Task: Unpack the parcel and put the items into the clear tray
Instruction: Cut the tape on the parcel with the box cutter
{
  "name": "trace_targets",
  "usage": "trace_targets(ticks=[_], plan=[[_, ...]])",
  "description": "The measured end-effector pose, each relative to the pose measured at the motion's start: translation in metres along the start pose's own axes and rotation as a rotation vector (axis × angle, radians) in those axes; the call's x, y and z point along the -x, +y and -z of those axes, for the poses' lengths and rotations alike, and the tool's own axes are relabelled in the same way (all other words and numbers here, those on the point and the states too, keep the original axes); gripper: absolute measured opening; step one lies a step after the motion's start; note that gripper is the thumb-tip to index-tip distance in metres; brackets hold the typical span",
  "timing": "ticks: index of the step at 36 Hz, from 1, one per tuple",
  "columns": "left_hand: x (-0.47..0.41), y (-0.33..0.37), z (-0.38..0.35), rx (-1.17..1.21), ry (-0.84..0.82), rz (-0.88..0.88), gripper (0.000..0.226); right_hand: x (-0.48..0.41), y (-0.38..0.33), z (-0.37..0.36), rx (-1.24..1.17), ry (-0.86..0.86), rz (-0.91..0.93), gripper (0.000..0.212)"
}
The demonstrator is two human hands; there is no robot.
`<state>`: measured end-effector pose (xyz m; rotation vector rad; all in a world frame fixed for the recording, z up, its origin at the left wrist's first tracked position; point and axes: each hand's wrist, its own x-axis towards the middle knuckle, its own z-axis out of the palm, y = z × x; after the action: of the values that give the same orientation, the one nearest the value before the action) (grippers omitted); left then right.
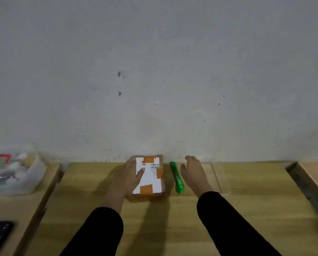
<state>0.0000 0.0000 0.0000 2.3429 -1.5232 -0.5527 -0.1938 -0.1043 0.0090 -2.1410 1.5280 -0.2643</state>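
one cardboard box at the desk's far edge; left hand holds it, right hand relaxed beside one green cutter.

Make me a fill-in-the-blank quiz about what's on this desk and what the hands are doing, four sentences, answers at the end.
1. The left hand holds the parcel, whose tape patches are ___.
2. The cutter on the table is ___ in colour.
3. The cutter lies to the ___ of the parcel.
4. The right hand, fingers straight beside the cutter, grips ___.
Missing words: orange; green; right; nothing.
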Motion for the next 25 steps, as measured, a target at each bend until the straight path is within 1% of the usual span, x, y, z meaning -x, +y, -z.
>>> trace_targets(ticks=[5, 9, 11, 13, 17, 21, 23, 25], plan=[[-0.018, -0.024, -0.048, 0.097, -0.055, 0.107, 0.057, -0.024, 0.031, -0.045, 0.011, -0.072, -0.109, 0.034], [-0.023, -0.035, -0.07, 0.268, -0.057, 0.238, 0.065, -0.037, 0.044, -0.075, 0.077, -0.109, -0.11, 0.029], [-0.024, -0.04, -0.078, 0.365, -0.052, 0.251, 0.066, -0.044, 0.046, -0.084, 0.16, -0.094, -0.098, 0.032], [-0.022, -0.038, -0.083, 0.474, -0.053, 0.237, 0.064, -0.051, 0.045, -0.09, 0.187, -0.059, -0.094, 0.033], [-0.019, -0.032, -0.083, 0.633, -0.042, 0.23, 0.061, -0.059, 0.043, -0.096, 0.097, 0.003, -0.153, 0.031], [-0.019, -0.03, -0.08, 0.69, -0.048, 0.224, 0.06, -0.059, 0.04, -0.094, 0.001, 0.015, -0.197, 0.032], [-0.019, -0.029, -0.078, 0.699, -0.053, 0.227, 0.06, -0.058, 0.038, -0.089, -0.069, 0.05, -0.216, 0.031], [-0.019, -0.029, -0.078, 0.691, -0.056, 0.232, 0.06, -0.056, 0.034, -0.082, -0.139, 0.093, -0.196, 0.029]])
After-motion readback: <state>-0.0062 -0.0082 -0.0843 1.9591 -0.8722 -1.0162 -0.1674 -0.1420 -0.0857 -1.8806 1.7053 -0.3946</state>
